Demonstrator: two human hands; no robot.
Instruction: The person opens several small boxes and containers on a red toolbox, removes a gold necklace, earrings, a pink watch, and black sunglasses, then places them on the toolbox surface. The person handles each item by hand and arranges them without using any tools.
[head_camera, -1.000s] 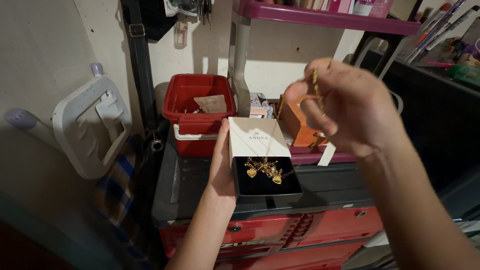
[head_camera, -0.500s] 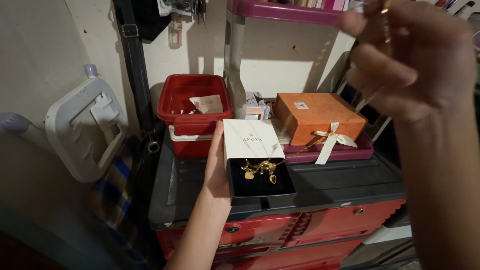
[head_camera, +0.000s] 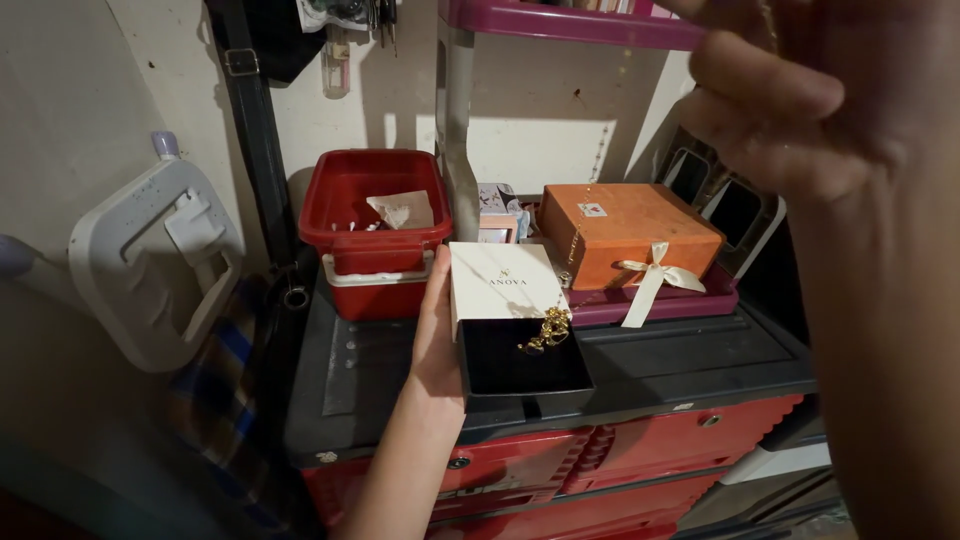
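We see left hand (head_camera: 437, 335) at frame centre gripping side of open jewellery box (head_camera: 520, 335), white lid up, gold jewellery (head_camera: 545, 330) inside on black lining. Right hand (head_camera: 800, 95), upper right, fingers pinched on thin gold chain (head_camera: 768, 20). Orange gift box (head_camera: 630, 230) right of centre; red bin (head_camera: 375, 225) left.

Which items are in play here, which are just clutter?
In hand: open jewellery box in left hand; gold jewellery in it; thin gold chain at right hand.
Lying about: red bin, orange gift box, white holder.
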